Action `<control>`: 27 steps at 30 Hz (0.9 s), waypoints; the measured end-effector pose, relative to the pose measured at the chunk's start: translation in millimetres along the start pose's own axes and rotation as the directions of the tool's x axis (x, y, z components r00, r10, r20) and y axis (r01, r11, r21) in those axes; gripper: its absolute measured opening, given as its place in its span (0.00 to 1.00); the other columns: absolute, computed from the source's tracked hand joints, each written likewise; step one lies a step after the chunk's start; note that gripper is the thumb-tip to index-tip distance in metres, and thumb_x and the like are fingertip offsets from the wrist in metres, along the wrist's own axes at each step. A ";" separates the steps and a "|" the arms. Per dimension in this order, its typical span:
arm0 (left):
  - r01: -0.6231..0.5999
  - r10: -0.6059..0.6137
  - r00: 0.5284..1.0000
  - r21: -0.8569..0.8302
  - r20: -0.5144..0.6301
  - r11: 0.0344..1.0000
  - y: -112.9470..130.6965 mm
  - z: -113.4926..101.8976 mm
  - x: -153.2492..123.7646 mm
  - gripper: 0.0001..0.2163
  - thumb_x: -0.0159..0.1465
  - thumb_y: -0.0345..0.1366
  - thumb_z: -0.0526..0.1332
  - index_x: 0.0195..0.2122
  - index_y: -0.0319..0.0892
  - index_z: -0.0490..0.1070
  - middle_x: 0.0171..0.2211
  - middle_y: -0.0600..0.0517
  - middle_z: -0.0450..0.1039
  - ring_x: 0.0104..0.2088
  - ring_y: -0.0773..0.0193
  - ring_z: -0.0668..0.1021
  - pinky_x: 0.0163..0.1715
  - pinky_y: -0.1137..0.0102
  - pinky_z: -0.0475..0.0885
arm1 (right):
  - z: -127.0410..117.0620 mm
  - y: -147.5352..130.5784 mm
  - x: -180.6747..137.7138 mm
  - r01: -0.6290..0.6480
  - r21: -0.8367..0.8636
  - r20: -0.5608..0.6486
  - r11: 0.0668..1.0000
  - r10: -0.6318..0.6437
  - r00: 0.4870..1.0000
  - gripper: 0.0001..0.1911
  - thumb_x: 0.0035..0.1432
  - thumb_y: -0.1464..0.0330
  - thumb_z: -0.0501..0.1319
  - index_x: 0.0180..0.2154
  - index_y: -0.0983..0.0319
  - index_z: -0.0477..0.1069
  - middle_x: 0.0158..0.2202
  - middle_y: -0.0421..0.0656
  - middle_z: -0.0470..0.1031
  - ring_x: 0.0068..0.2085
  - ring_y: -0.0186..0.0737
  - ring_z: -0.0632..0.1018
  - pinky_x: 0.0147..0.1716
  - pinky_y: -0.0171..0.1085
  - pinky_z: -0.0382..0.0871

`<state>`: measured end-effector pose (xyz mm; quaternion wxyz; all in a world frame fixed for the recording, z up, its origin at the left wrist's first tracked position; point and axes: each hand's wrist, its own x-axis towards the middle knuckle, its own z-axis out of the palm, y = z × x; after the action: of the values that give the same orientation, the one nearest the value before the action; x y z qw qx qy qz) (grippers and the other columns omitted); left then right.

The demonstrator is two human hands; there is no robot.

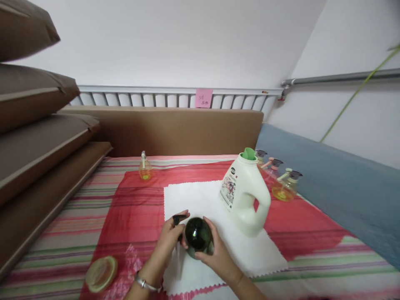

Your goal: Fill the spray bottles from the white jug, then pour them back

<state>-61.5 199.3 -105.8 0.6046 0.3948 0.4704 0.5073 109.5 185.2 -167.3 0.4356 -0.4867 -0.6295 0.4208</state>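
Observation:
My right hand wraps the right side of a small round bottle with a dark, glossy, domed top, above a white cloth. On its other side, my left hand is closed around a black pump head, and its fingers rest against the bottle. A pale streak below that hand looks like the pump's thin tube. Beyond my right hand stands a cream jug with a handle, a printed label and a green spout in its neck.
Several pump bottles with yellow or pink contents stand behind the jug, and another pump bottle is at the back left. A round translucent lid lies front left on the red cloth. Brown cushions are stacked at left.

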 end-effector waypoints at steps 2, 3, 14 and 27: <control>-0.001 -0.005 0.998 0.076 0.069 0.997 -1.6 0.1 0.4 0.24 0.49 0.34 0.63 0.49 0.39 0.70 0.47 0.41 0.74 0.12 0.74 0.69 0.13 0.73 0.66 | 3.4 -1.0 -2.1 -0.003 -0.024 -0.020 1.000 0.002 1.000 0.45 0.39 0.75 0.64 0.58 0.58 0.49 0.59 0.49 0.61 0.60 0.49 0.62 0.60 0.50 0.53; -0.024 0.015 0.997 0.118 0.081 0.993 -3.7 -0.4 0.7 0.25 0.47 0.34 0.65 0.49 0.40 0.71 0.46 0.42 0.76 0.15 0.70 0.72 0.14 0.73 0.67 | 5.4 -0.9 -3.1 0.002 -0.029 -0.024 1.000 -0.002 1.000 0.45 0.39 0.75 0.64 0.59 0.59 0.49 0.59 0.49 0.61 0.60 0.49 0.62 0.60 0.50 0.53; -0.112 0.119 0.992 0.137 -0.042 0.984 -34.8 0.4 7.3 0.23 0.38 0.32 0.70 0.39 0.43 0.77 0.51 0.42 0.72 0.23 0.59 0.78 0.09 0.73 0.65 | -112.2 -42.9 -12.3 -0.005 -0.277 -0.562 0.961 -0.159 0.812 0.26 0.50 0.59 0.61 0.50 0.62 0.66 0.54 0.52 0.68 0.56 0.53 0.66 0.58 0.51 0.57; -0.268 0.267 0.963 0.176 0.027 0.947 -29.7 11.5 -11.5 0.20 0.44 0.27 0.66 0.41 0.43 0.78 0.49 0.44 0.74 0.54 0.48 0.70 0.58 0.55 0.57 | -157.1 -63.7 53.7 -0.222 -0.236 -0.509 0.946 0.074 0.858 0.20 0.45 0.50 0.61 0.22 0.61 0.65 0.19 0.40 0.71 0.21 0.40 0.71 0.21 0.35 0.63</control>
<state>-43.7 182.9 -129.4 0.4932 0.5080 0.4551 0.5400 236.5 243.5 -57.2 0.4725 -0.6830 -0.5118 0.2196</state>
